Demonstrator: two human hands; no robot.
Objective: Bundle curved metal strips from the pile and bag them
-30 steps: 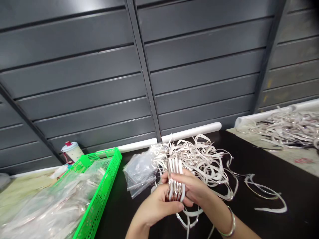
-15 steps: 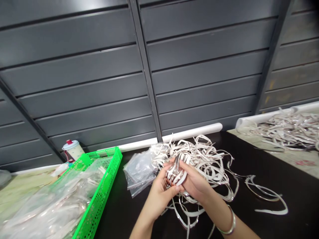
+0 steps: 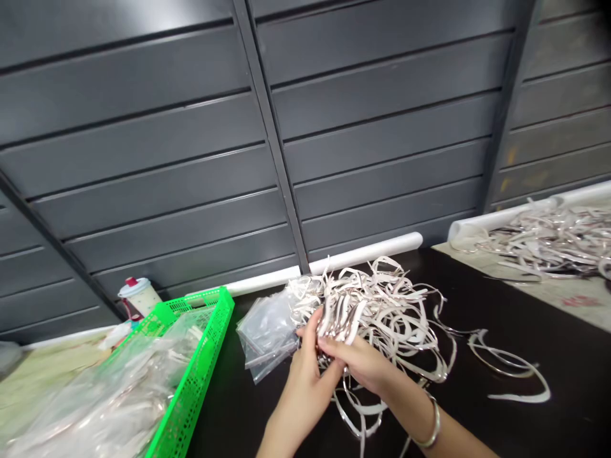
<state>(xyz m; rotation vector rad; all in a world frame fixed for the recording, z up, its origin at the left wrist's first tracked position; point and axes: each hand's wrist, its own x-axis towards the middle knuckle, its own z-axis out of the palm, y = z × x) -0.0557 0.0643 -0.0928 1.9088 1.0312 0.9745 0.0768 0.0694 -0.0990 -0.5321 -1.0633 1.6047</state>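
While L hand (image 3: 305, 375) & R hand (image 3: 366, 364) both have grip closed on a bundle of curved, silver-and-white flat strips (image 3: 340, 318), its free ends jut lengthwise away from wrists, nr tangled silver-white strip pile (image 3: 405, 327), black tabletop (image 3: 477, 420) below.

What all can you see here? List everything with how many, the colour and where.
Bundle of curved strips: one, silver and white, between both hands
Tangled strips: many, silver and white, behind the hands
Stray strips: a few, same colours, right of the tangle
Second strip heap: one, same colours, far right
Flat bags: several, clear, left of the tangle
Basket: one, green, left
Filled bags: count unclear, clear, in the basket
Cup: one, pale with red-topped lid, behind the basket
Rolls: at least two, white, along the wall
Tabletop: one, black, centre
Panelled wall: one, grey, back
Bangle: one, silvery, right wrist
Hands: two, bare, left and right, front centre
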